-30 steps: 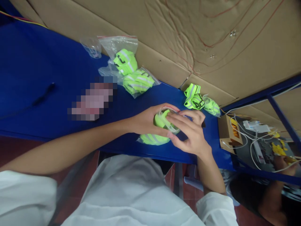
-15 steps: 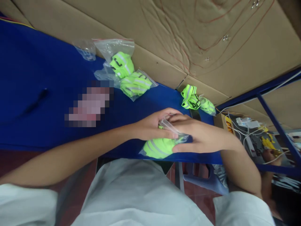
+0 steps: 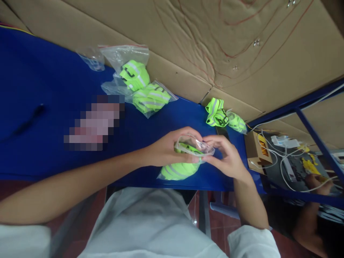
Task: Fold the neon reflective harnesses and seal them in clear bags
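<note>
Near the front edge of the blue table, a clear plastic bag (image 3: 208,147) has its mouth spread wide between my two hands. Inside it lies a bundled neon-yellow reflective strap (image 3: 179,170) with grey stripes. My left hand (image 3: 178,145) grips the bag's left rim, fingers behind and thumb in front. My right hand (image 3: 227,157) pinches the right end of the rim between thumb and fingers. Farther back sit two bagged reflective bundles, one (image 3: 135,75) behind the other (image 3: 152,98).
A loose reflective strap (image 3: 216,113) and a bagged one (image 3: 236,122) lie by the cardboard wall (image 3: 182,80). A clear cup (image 3: 92,59) stands back left; a pixelated item (image 3: 94,123) is at left. At right are a cardboard box (image 3: 254,152), white cables and another person's hand (image 3: 318,184).
The bag's mouth, bunched and covered by my hands before, is now stretched into an oval. My right hand has drawn back to the right from over the bag.
</note>
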Demonstrator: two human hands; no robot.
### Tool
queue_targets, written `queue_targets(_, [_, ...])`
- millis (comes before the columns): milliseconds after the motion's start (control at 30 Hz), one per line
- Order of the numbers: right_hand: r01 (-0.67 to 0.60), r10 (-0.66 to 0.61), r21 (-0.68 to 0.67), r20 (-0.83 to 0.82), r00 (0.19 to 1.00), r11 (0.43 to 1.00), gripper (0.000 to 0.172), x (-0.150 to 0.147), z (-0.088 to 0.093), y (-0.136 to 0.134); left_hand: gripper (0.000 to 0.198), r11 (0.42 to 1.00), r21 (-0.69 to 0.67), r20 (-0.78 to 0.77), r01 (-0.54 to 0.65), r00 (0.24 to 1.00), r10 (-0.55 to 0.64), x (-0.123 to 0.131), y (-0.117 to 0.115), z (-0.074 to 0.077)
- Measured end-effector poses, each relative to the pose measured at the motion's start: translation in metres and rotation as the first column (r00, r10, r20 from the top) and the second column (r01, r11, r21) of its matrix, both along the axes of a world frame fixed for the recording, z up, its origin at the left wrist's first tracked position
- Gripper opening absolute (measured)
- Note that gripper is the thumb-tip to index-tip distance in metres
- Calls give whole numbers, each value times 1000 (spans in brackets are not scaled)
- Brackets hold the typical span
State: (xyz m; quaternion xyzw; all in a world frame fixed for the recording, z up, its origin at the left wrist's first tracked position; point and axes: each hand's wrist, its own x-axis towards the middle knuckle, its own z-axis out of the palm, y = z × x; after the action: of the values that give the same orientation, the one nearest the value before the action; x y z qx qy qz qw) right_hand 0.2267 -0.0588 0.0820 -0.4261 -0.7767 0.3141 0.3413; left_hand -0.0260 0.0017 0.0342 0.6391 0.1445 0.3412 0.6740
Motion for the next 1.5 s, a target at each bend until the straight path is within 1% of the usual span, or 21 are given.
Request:
queue_targets(100, [-56,56,-1,-40,998,998,11,-1,-7,18,80,997,-81,-10,18,1000,-19,4,6,-9])
queue_targets(133, [-65,65,-5,-66,996,998,9,1,-11,24,79,995,-100,-23,-1,1000,-2,5,8,-12])
queue_targets(267, [-23,23,-1,-155,988,1000,11,15,-33,41,53,981,-104,-161,-164,976,146,8,16,-22])
queue_targets(300, [-36,33,-13,-188,982,999,14,18,-37,42,50,980,-108,-175,-169,973,149,8,17,-22])
queue_targets(367, [-113,95,-52,-269,959,992,34,24,-43,39,46,987,-157,-166,-45,986,18,7,16,-21])
queue_targets(433, [-210,171,-82,-339,925,974,53,28,-43,34,44,945,-257,-128,200,963,-238,5,13,-18])
queue_targets(500, [-240,194,-100,-338,921,966,54,30,-39,29,45,850,-371,-83,374,898,-432,5,8,-16])
queue_targets(533, [-226,178,-115,-325,929,967,48,30,-37,27,47,821,-419,-55,387,892,-448,5,6,-16])
queue_targets(600, [-194,131,-169,-328,936,966,35,31,-33,25,56,809,-502,-2,305,935,-353,8,3,-17])
queue_targets(667, [-206,111,-216,-384,917,955,42,30,-33,26,60,818,-559,28,135,989,-145,12,1,-20])
queue_targets(733, [-240,112,-237,-450,886,941,55,29,-37,28,47,820,-571,-4,-35,999,40,18,1,-24])
queue_targets(800, [-230,94,-242,-468,879,943,57,29,-43,31,37,819,-553,-74,-154,988,137,23,1,-27])
queue_targets(967, [-171,30,-303,-419,908,937,47,37,-47,36,35,845,-460,-105,-272,962,252,26,0,-31])
queue_targets(1067, [-194,109,-319,-266,958,928,56,39,-37,37,32,843,-447,-71,-299,951,300,24,1,-29])
queue_targets(1133, [-204,183,-241,-105,977,949,61,35,-31,37,30,819,-499,-44,-283,952,302,23,3,-27])
queue_targets(1200, [-173,175,-91,5,985,981,47,29,-29,36,30,796,-547,-29,-259,956,291,24,5,-26])
queue_targets(1267, [-103,101,51,30,994,993,29,22,-32,35,32,782,-574,-34,-245,961,276,25,5,-25])
queue_targets(1333, [-56,52,146,36,998,988,20,16,-35,33,38,795,-557,-52,-238,966,253,26,4,-25])
queue_targets(1400, [-60,54,198,35,998,978,25,13,-39,31,44,836,-488,-77,-249,967,243,27,2,-24])
queue_targets(1433, [-75,71,204,27,997,976,26,12,-40,31,45,853,-457,-83,-254,966,244,27,1,-24])
queue_targets(1500, [-82,87,188,-13,996,979,18,10,-40,29,42,858,-453,-81,-242,970,231,25,1,-22])
